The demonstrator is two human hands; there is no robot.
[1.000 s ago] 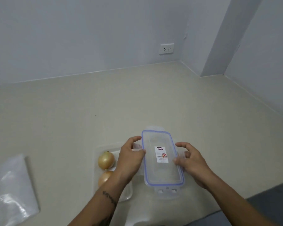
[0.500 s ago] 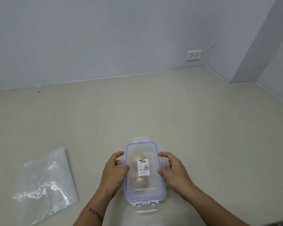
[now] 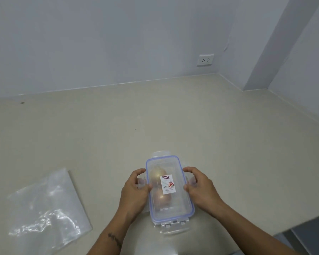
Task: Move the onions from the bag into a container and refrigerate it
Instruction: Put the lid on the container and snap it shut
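Lid seated on container, both hands at its long sides.

Far left on the beige counter (image 3: 228,126) lay the clear plastic bag (image 3: 48,208), flat and crumpled, well apart from everything else. The left hand (image 3: 134,194) was curled against the left long side of the container (image 3: 170,212), thumb on the lid's blue edge and fingers on the side latch (whether that latch was snapped down could not be told). The transparent lid (image 3: 180,181) with blue seal sat on the container, a white label (image 3: 167,184) on top; two onions (image 3: 161,188) showed through it, one behind the other, toward the left half. The near-end latch flap stuck out unfastened. The right hand (image 3: 201,188) was cupped on the right long side, fingers bent over that side's latch, thumb on the lid edge. A wall socket (image 3: 205,60) sat on the back wall, far right.
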